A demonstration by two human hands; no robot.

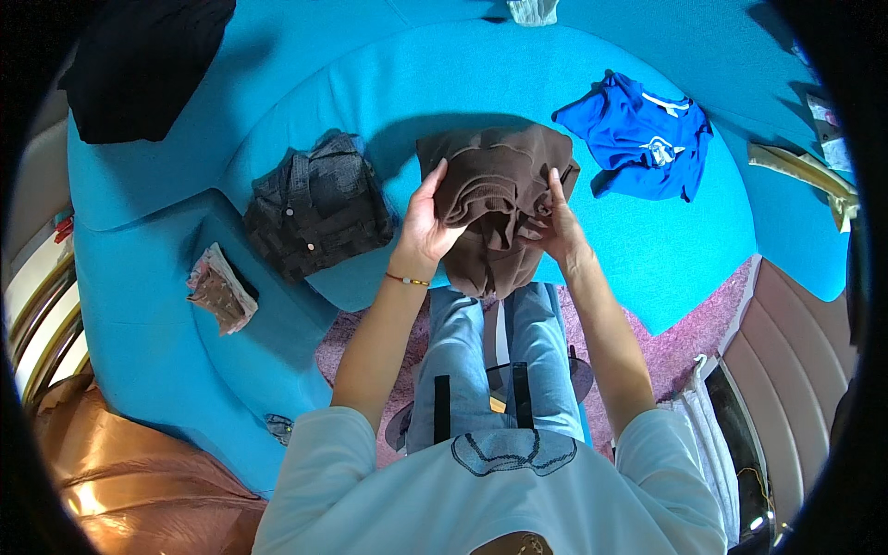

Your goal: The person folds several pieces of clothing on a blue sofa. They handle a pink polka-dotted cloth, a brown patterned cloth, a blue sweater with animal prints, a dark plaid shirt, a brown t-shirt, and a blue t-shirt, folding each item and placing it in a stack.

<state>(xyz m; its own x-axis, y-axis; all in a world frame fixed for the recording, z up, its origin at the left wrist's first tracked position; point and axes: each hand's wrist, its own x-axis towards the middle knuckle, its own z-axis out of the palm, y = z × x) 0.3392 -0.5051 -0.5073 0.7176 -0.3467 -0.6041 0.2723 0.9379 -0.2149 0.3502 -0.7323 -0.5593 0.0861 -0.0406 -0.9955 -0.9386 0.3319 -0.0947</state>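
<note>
A folded brown garment (499, 149), with a ribbed band showing in its rolled middle, is held up in front of me at the edge of the blue sofa (416, 76). My left hand (431, 220) grips its left side, thumb on top. On the opposite side my right hand (557, 225) holds it, the fingers partly hidden in the cloth. Just left of the bundle lies a folded dark checked denim garment (322, 208) with buttons. To the right, a blue T-shirt (649, 139) with a white print is spread loosely on the seat.
A black garment (146, 69) drapes over the sofa at upper left. A small folded patterned cloth (223, 290) rests on the left seat. Pale yellow cloth (805, 173) lies at far right. Pink carpet (694, 326) covers the floor, and a padded headboard-like panel (791, 347) stands right.
</note>
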